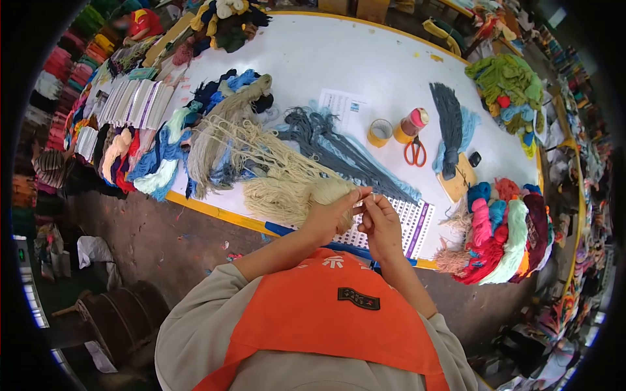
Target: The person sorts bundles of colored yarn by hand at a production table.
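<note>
My left hand [329,214] is closed around the end of a bundle of cream yarn [280,199], which spreads out leftward over the table's front edge. Close beside it, my right hand [380,223] has its fingertips pinched together near the tip of the left hand; what lies in the pinch is too small to make out. Under both hands is a white card with rows of holes and a purple strip [418,228]. Dark grey-blue yarn [352,159] stretches across the table just beyond the hands, with light blue strands along it.
Orange-handled scissors [415,154] lie by a tape roll [379,133] and a thread spool [415,122]. Colourful yarn skeins [499,228] pile up at the right, green yarn [508,85] behind. Stacked white cards [137,103] stand left. Another person in red [143,25] sits far left.
</note>
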{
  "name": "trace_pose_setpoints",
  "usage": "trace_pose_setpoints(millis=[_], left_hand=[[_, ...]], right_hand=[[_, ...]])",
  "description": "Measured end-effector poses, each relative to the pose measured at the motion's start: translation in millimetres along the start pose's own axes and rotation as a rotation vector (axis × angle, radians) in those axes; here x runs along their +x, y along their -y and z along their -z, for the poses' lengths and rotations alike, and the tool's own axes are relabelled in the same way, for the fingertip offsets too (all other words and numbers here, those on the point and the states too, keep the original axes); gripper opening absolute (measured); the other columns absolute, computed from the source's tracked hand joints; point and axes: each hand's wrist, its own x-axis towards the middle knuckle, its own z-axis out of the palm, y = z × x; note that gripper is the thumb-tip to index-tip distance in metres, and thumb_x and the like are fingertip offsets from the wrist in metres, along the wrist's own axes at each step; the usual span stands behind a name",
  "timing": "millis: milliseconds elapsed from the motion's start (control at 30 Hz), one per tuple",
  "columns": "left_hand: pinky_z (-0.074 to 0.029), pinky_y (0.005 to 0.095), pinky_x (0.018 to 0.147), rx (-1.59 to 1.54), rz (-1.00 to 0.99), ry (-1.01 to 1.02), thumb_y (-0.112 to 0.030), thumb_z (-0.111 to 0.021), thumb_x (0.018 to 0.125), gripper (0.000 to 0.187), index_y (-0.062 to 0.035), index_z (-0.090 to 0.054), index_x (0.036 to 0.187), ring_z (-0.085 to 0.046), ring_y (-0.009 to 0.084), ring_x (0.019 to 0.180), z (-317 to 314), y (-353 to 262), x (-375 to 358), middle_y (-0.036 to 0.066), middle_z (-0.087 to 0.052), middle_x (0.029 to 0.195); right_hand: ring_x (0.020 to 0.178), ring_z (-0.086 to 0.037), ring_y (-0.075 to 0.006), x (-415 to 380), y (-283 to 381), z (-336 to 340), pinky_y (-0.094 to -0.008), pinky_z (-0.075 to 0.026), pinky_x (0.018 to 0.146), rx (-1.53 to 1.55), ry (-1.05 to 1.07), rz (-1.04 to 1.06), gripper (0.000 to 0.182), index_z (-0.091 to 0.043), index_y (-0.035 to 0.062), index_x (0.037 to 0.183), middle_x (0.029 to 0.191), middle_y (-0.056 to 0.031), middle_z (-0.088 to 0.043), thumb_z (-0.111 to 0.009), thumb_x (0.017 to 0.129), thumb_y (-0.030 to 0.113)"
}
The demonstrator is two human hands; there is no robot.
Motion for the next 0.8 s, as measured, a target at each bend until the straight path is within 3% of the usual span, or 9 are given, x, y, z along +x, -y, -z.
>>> trace_pose_setpoints(millis=[100, 200, 433, 500, 533, 600, 633, 700, 800], left_hand=[[-0.037, 0.0176, 0.049, 0.335, -0.051, -0.048, -0.025, -0.057, 0.097, 0.034, -0.0059, -0.062, 0.125, -0.047, 0.0008, 0.061, -0.1, 0.5, -6.8, -0.005, -0.061, 0.083], [-0.026, 0.0179, 0.042, 0.256, -0.053, -0.004, -0.026, -0.058, 0.096, 0.034, -0.0082, -0.062, 0.125, -0.035, -0.0008, 0.050, 7.3, 7.2, -5.1, -0.008, -0.054, 0.072], [-0.026, 0.0188, 0.041, 0.192, -0.054, -0.010, -0.025, -0.057, 0.097, 0.033, -0.0067, -0.063, 0.124, -0.034, -0.0003, 0.049, 12.8, 9.8, -4.5, -0.008, -0.052, 0.070], [-0.047, 0.0212, 0.080, 0.238, -0.004, 0.016, -0.026, -0.053, 0.098, 0.039, -0.0010, -0.058, 0.127, -0.056, 0.0075, 0.099, 16.0, 9.2, -5.0, 0.004, -0.062, 0.113], [-0.047, 0.0212, 0.080, 0.238, -0.005, 0.016, -0.026, -0.053, 0.098, 0.039, -0.0010, -0.058, 0.127, -0.056, 0.0075, 0.099, 15.2, 9.8, -4.6, 0.004, -0.062, 0.113], [-0.024, 0.0186, 0.040, 0.140, -0.019, -0.022, -0.024, -0.055, 0.098, 0.032, -0.0049, -0.063, 0.122, -0.033, -0.0002, 0.048, 13.2, 11.4, -3.6, -0.005, -0.058, 0.078], [-0.024, 0.0186, 0.040, 0.139, -0.019, -0.023, -0.024, -0.055, 0.098, 0.032, -0.0049, -0.063, 0.122, -0.033, -0.0002, 0.048, 13.9, 10.6, -3.6, -0.005, -0.058, 0.078], [-0.047, 0.0234, 0.082, 0.135, 0.056, 0.008, -0.032, -0.051, 0.099, 0.041, -0.0008, -0.059, 0.125, -0.056, 0.0090, 0.100, 15.4, 7.1, -4.1, 0.004, -0.061, 0.113], [-0.048, 0.0239, 0.082, 0.121, -0.005, 0.034, -0.033, -0.051, 0.099, 0.041, -0.0007, -0.059, 0.124, -0.057, 0.0095, 0.097, 8.8, 4.7, -7.4, 0.004, -0.060, 0.112]], right_hand=[[0.057, -0.044, -0.0029, -1.5, -1.4, -2.6, -0.0197, -0.043, 0.054, -0.108, -0.027, 0.012, 0.009, -0.059, 0.0091, 0.095, 0.078, 0.0019, -0.059, -0.060, 0.094, 0.018], [0.057, -0.043, -0.0024, -2.7, -3.1, -3.4, -0.0194, -0.043, 0.054, -0.156, -0.022, 0.025, 0.010, -0.060, 0.0089, 0.094, 0.077, 0.0022, -0.059, -0.061, 0.094, 0.019], [0.057, -0.043, -0.0020, -6.1, -4.7, -0.7, -0.0192, -0.043, 0.054, -0.130, 0.024, 0.039, 0.010, -0.061, 0.0083, 0.094, 0.081, 0.0009, -0.061, -0.061, 0.094, 0.019], [0.057, -0.043, -0.0020, -6.3, -5.2, 0.5, -0.0193, -0.043, 0.054, -0.132, 0.025, 0.035, 0.010, -0.061, 0.0083, 0.093, 0.082, 0.0005, -0.061, -0.062, 0.094, 0.019], [0.057, -0.043, -0.0019, -6.3, -5.2, 1.1, -0.0194, -0.043, 0.054, -0.135, 0.026, 0.030, 0.010, -0.060, 0.0084, 0.093, 0.083, 0.0001, -0.062, -0.062, 0.094, 0.019], [0.057, -0.043, -0.0020, -6.9, -4.7, 1.9, -0.0194, -0.043, 0.054, -0.140, 0.029, 0.027, 0.010, -0.060, 0.0086, 0.092, 0.083, 0.0000, -0.062, -0.062, 0.094, 0.018], [0.057, -0.043, -0.0021, -7.3, -4.6, 2.3, -0.0193, -0.043, 0.054, -0.144, 0.032, 0.022, 0.010, -0.060, 0.0088, 0.091, 0.083, -0.0001, -0.062, -0.063, 0.093, 0.018], [0.058, -0.045, -0.0025, -7.4, -6.3, 5.6, -0.0190, -0.043, 0.055, -0.128, 0.044, 0.013, 0.011, -0.061, 0.0085, 0.093, 0.083, 0.0005, -0.061, -0.063, 0.093, 0.020], [0.059, -0.046, -0.0027, -6.6, -4.6, 5.1, -0.0189, -0.044, 0.055, -0.072, 0.049, -0.009, 0.009, -0.060, 0.0091, 0.094, 0.083, 0.0006, -0.061, -0.061, 0.094, 0.018]])
